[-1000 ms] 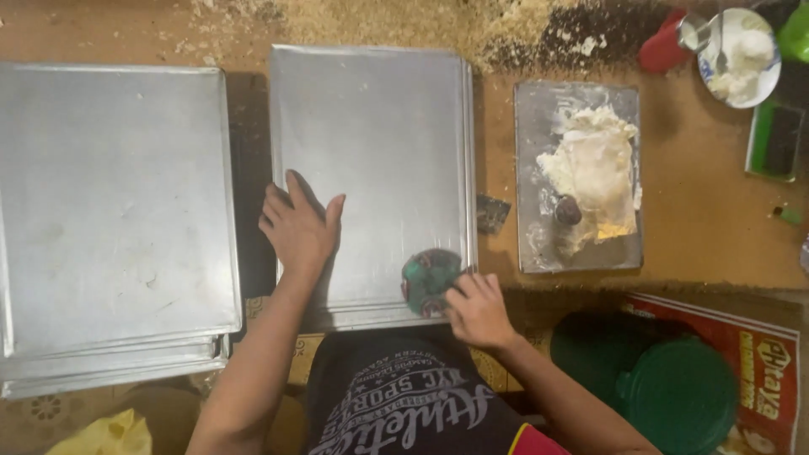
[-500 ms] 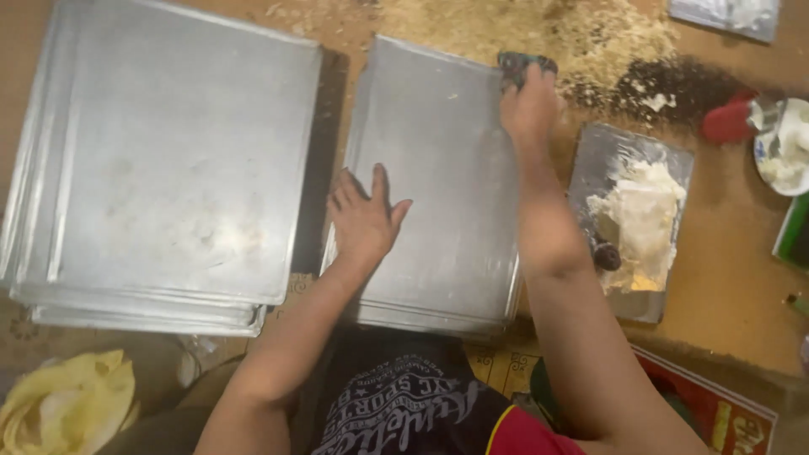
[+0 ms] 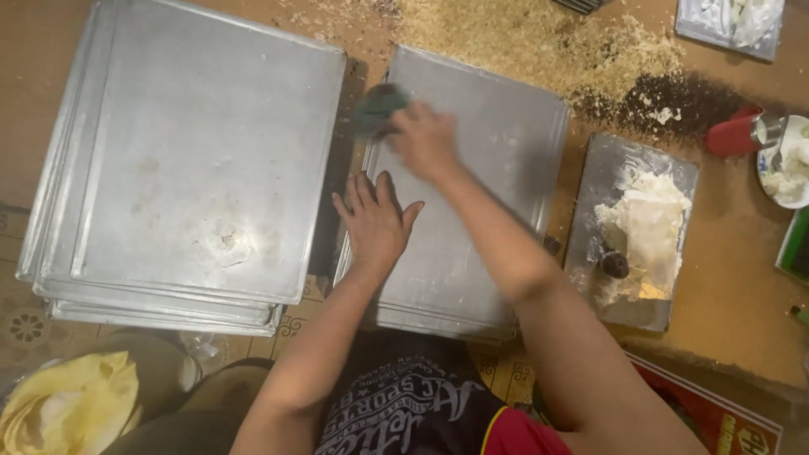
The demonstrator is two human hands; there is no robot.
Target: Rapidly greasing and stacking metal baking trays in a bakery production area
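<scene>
Right hand [image 3: 425,139] has swept green pad [image 3: 377,108] leftward; left hand [image 3: 375,221] stays.

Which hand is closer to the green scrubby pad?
The right hand. It presses the green scrubbing pad at the metal tray's far left corner. The left hand lies flat on the tray, nearer the person, apart from it.

Stacked metal trays [image 3: 185,168], red cup [image 3: 735,133], yellow cloth [image 3: 72,404]
</scene>
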